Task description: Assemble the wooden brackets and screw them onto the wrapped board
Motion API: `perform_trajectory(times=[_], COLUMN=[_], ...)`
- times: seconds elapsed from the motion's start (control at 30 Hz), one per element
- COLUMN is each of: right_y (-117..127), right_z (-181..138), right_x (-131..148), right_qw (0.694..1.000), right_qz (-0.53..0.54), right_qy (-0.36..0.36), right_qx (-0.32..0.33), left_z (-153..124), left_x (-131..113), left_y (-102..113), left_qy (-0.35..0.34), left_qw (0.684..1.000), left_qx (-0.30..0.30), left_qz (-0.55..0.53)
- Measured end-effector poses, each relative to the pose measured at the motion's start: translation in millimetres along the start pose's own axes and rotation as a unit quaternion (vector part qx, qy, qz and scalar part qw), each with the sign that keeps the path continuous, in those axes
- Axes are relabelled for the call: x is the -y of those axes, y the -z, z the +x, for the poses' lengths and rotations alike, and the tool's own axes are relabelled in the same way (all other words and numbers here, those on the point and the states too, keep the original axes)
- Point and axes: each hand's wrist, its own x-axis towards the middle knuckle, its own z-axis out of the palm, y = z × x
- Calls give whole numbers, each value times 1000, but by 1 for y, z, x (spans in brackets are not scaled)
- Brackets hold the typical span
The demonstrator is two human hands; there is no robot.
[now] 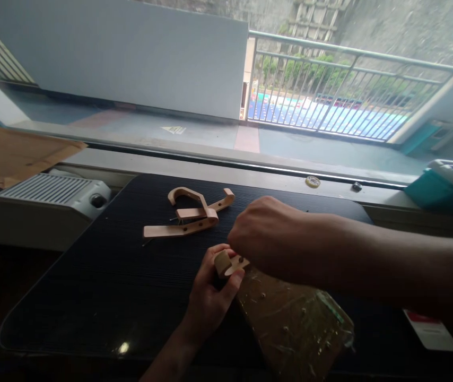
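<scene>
one piece is in hand and two others lie finished with or waiting, and the view does not settle which. the left hand (210, 300) pinches a small wooden piece (222, 263) between thumb and fingers, near the middle of the dark table (91, 302), just beside the near hooks and at the top corner of a plastic-wrapped brown packet (270, 318). one dark hole shows on the piece; whether it is filled i cannot tell. the right hand (264, 225) is curled into a fist right above it, its fingertips hidden, so i cannot tell whether it pinches anything.

farther left, two wooden hooks (165, 231) lie on the table, overlapping. thin metal bits (146, 243) stick out below them, which suggests that screws are at least partly through; other holes along the strips look dark, and i cannot tell if they are filled. by that reading, those two are further along, while the piece in the left hand is partway at most. the packet bears small shiny specks (286, 329), perhaps loose screws, too small to be sure.
</scene>
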Motion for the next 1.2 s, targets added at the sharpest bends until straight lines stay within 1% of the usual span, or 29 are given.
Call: perform_trajectory(times=[0.1, 0.2, 0.23, 0.3, 0.33, 0.37, 0.4, 0.47, 0.5, 0.53, 0.57, 0.63, 0.7, 0.73, 0.77, 0.8, 0.83, 0.87, 0.9, 0.93, 0.97, 1.0, 1.07, 1.13, 1.2], right_y=[-7, -18, -23, -38, -49, -62, -77, -113, -132, -151, -169, -198, -216, -221, -222, -222, -220, -217, -213, -210, -207, -206, -207, -211, -216], right_z=[-5, -20, -28, -49, -60, -71, -82, -99, -106, -111, -115, -120, -122, -123, -122, -121, -119, -116, -112, -108, -102, -95, -80, -65, -55], right_x=[-14, -26, -28, -28, -26, -22, -18, -6, 1, 7, 14, 24, 31, 33, 34, 34, 33, 31, 28, 23, 18, 12, -1, -12, -20], right_qw=[997, 985, 980, 965, 945, 920, 895, 841, 810, 771, 734, 664, 605, 578, 554, 539, 533, 537, 559, 574, 582, 597, 614, 627, 628], right_qz=[46, 125, 149, 198, 236, 270, 300, 339, 362, 376, 385, 381, 375, 380, 390, 405, 420, 434, 444, 443, 436, 432, 416, 380, 335], right_qy=[-59, -119, -132, -154, -190, -230, -270, -353, -391, -433, -467, -537, -596, -614, -622, -619, -607, -589, -561, -544, -536, -519, -495, -491, -502], right_qx=[3, 19, 2, -79, -126, -165, -187, -230, -244, -277, -307, -353, -371, -380, -391, -402, -413, -420, -419, -423, -430, -434, -453, -471, -491], left_z=[1, 2, 1, -3, -8, -15, -22, -38, -44, -47, -47, -39, -24, -16, -11, -7, -5, -5, -6, -8, -9, -10, -9, -5, -1], left_x=[4, 5, 4, 0, -3, -7, -11, -19, -23, -26, -29, -33, -36, -38, -39, -41, -42, -43, -43, -43, -41, -40, -35, -30, -25], left_y=[0, -3, -4, -6, -6, -6, -5, 0, 3, 5, 6, 3, -6, -12, -19, -25, -30, -33, -35, -34, -32, -29, -19, -5, 9], left_qy=[-32, -58, -60, -56, -54, -51, -50, -47, -43, -34, -29, -24, -16, -15, -10, -6, -4, -4, -4, -5, -5, -4, -4, -11, -21], left_qw=[999, 998, 998, 998, 998, 997, 997, 993, 987, 982, 980, 988, 995, 995, 993, 988, 983, 979, 977, 977, 980, 982, 983, 979, 973], left_qx=[32, 36, 29, -3, -22, -28, -16, 81, 140, 178, 186, 142, 94, 97, 118, 151, 180, 200, 209, 206, 195, 186, 180, 202, 229], left_qz=[4, 0, 4, 24, 38, 51, 61, 69, 65, 60, 59, 57, 33, 18, 0, -19, -34, -44, -50, -50, -48, -46, -42, -33, -20])
